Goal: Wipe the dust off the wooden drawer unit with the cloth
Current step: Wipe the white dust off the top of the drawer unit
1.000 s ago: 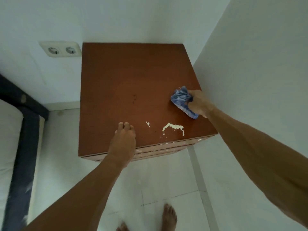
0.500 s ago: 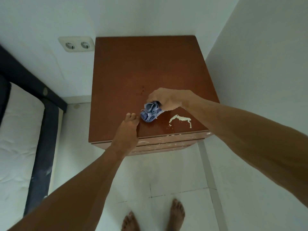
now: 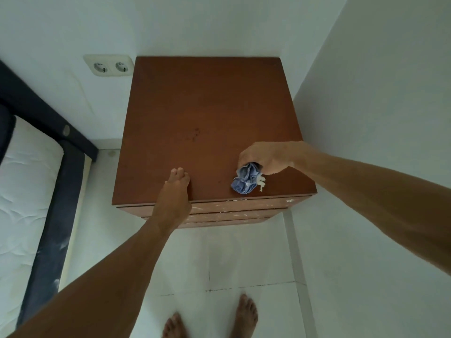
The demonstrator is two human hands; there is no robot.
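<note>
**Bunched cloth may skip the dust and catch the white patch**

The right hand (image 3: 266, 158) is closed around a blue cloth (image 3: 246, 180), gripping it in a tight wad that presses on the top of the drawer unit (image 3: 207, 106) near its front right corner. The left hand (image 3: 174, 193) lies flat and empty on the front edge, fingers together, apparently steadying the person.

The main risk is poor coverage. Wadded this small, the cloth touches only a narrow strip of wood per pass, so stripes of dust could stay between strokes, above all at the back edge and in the corner against the walls.

A white patch (image 3: 261, 185) peeks out beside the cloth; whether it is dried paint or chipped finish cannot be told. Hard rubbing there could snag the fabric or lift flakes and spread them.

The cloth sits close to the front edge, so a stroke carried too far would push dust onto the floor (image 3: 244, 259) by the bare feet. The drawer fronts (image 3: 231, 213) below show pale scuffs and look untouched.
</note>
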